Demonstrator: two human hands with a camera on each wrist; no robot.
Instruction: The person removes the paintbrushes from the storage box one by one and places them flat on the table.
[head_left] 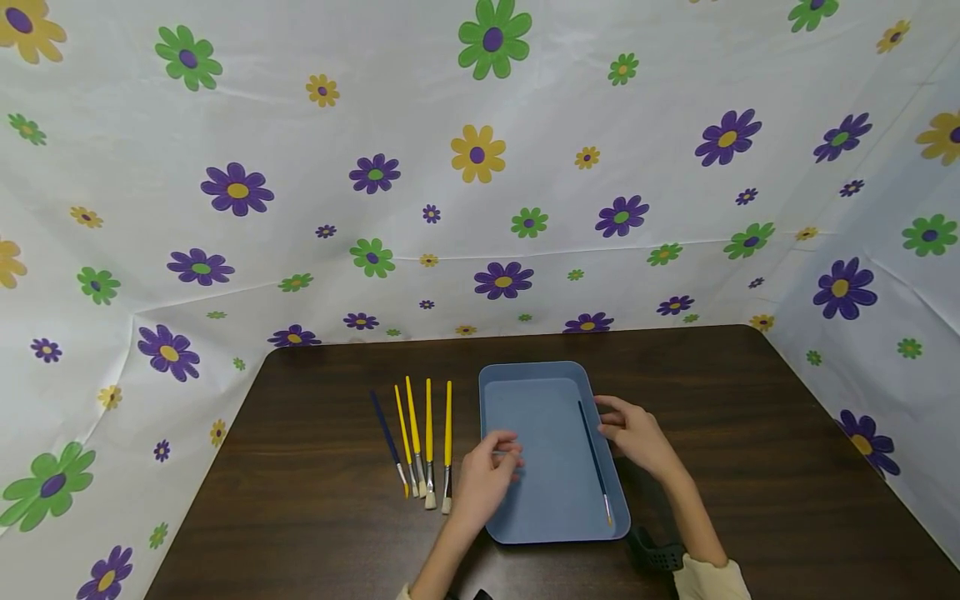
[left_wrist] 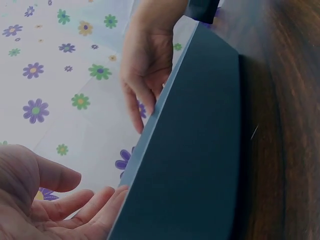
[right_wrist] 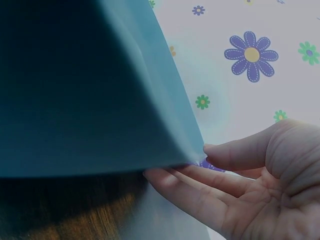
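Note:
A blue-grey rectangular tray [head_left: 536,492] lies lengthwise before me on the dark table. Inside, along its right side, rests a thin dark-handled paintbrush [head_left: 592,450], bristles toward me. My left hand [head_left: 482,482] hovers at the left rim with loosely bent fingers; in the left wrist view its fingertips [left_wrist: 120,192] are right at the rim, thumb apart. On the opposite side, my right hand [head_left: 633,435] touches the tray's edge. The right wrist view shows the thumb against the rim and the extended fingers [right_wrist: 190,197] at the lower edge.
Left of the tray, several yellow-handled paintbrushes [head_left: 448,425] lie side by side, with one dark-blue-handled paintbrush [head_left: 385,429] at their left end. A flower-printed white sheet [head_left: 420,208] hangs behind the table [head_left: 315,500]. A black strap [head_left: 660,554] is at my right wrist.

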